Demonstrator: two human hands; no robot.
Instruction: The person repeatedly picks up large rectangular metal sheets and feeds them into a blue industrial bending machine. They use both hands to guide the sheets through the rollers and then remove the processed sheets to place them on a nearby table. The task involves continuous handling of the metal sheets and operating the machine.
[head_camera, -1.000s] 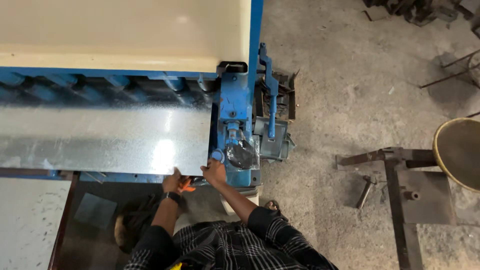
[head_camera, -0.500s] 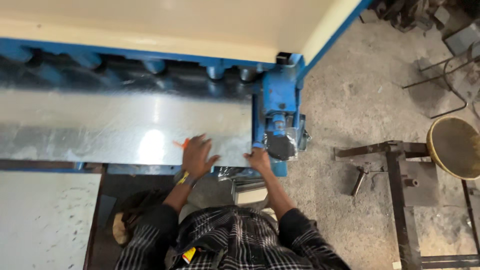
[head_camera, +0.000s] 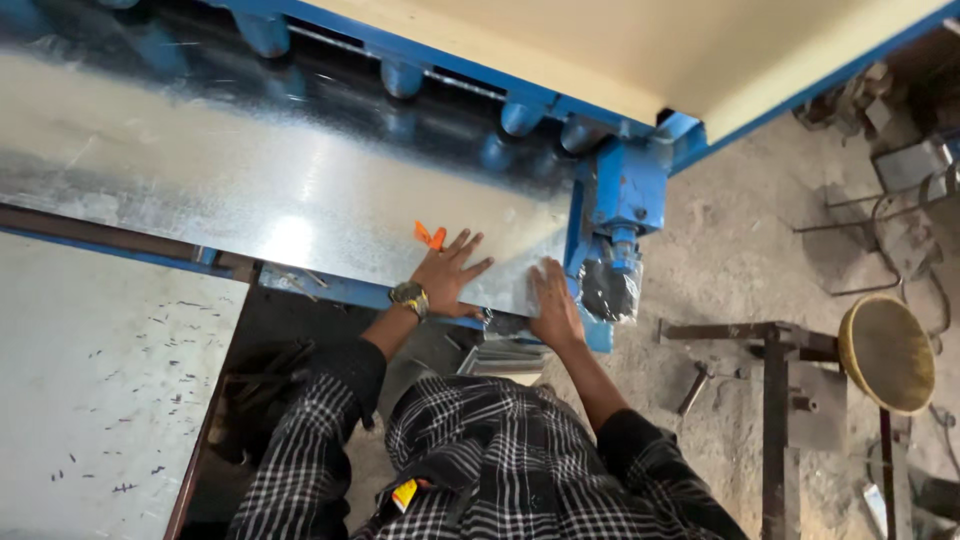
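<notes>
Galvanised sheet (head_camera: 280, 190) lies across the upper left of the frame under a blue machine (head_camera: 625, 195), with the left hand (head_camera: 445, 275) pressed flat on it, fingers spread wide, and the right hand (head_camera: 553, 300) flat on its corner at centre, fingers together, neither gripping anything. Both hands sit close to the sheet's near edge and the clamps, so a slip could cut or pinch them. An orange tag (head_camera: 429, 236) lies just above the left fingers; a small yellow-and-red label (head_camera: 403, 494) shows on the checked shirt (head_camera: 480, 450) at bottom centre.
</notes>
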